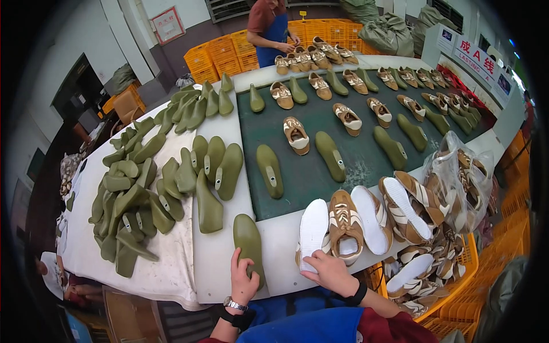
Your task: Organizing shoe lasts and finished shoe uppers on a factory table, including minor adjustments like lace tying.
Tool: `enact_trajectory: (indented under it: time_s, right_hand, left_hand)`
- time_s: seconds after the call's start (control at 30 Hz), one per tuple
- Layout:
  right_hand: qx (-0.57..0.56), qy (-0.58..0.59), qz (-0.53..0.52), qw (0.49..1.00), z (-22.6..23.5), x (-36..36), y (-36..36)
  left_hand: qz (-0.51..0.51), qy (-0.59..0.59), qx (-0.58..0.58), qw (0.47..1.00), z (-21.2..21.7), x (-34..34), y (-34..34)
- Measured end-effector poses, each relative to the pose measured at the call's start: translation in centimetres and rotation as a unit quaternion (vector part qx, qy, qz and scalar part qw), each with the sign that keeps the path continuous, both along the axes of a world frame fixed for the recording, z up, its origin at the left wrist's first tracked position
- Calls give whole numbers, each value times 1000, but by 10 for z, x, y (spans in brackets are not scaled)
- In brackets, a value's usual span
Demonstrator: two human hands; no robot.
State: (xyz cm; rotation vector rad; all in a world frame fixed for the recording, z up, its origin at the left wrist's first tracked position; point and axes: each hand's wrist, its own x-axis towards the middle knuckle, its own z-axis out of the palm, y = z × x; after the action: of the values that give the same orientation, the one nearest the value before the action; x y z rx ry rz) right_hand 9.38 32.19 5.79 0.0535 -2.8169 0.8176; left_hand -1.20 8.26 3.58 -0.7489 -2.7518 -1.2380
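My left hand (244, 284) is at the lower end of a green shoe last (247, 237) lying at the table's near edge. Its index finger stretches along the last's left side while the other fingers curl over it. To the right, my right hand (331, 274) pinches the heel of a brown-and-white sneaker (313, 228) turned with its white sole up. Beside that shoe sits an upright laced brown sneaker (345, 226), followed by another sneaker (372, 220) showing its sole.
Many green lasts (134, 200) are heaped on a white cloth at left. Sneakers and lasts stand in rows on a green conveyor belt (297, 214). A plastic bag of sneakers (460, 177) and an orange crate (470, 266) are at right. A co-worker (271, 31) handles shoes across the belt.
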Motion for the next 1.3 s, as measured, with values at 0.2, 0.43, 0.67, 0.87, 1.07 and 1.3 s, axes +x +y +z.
enact_trajectory:
  time_s: [0.2,0.43,0.67,0.87,1.07,1.3]
  right_hand:
    - [33,37,-88,995,-8,5,3]
    - [59,-103,-103,988,-6,6,-10]
    - [-215,79,-125,965,-24,-5,-27]
    - [-30,213,29,976,15,2,-47]
    - [-179,190,142,955,49,5,-41]
    - [-271,70,-23,960,56,-17,-22]
  left_hand:
    - [5,24,-5,1000,-4,-10,7]
    - [7,181,-152,972,3,-15,21]
    - [-148,-13,24,989,12,18,60]
    - [-93,-541,328,769,5,8,65]
    - [-184,-571,471,647,27,6,57]
    - [-139,-567,480,655,37,12,51]
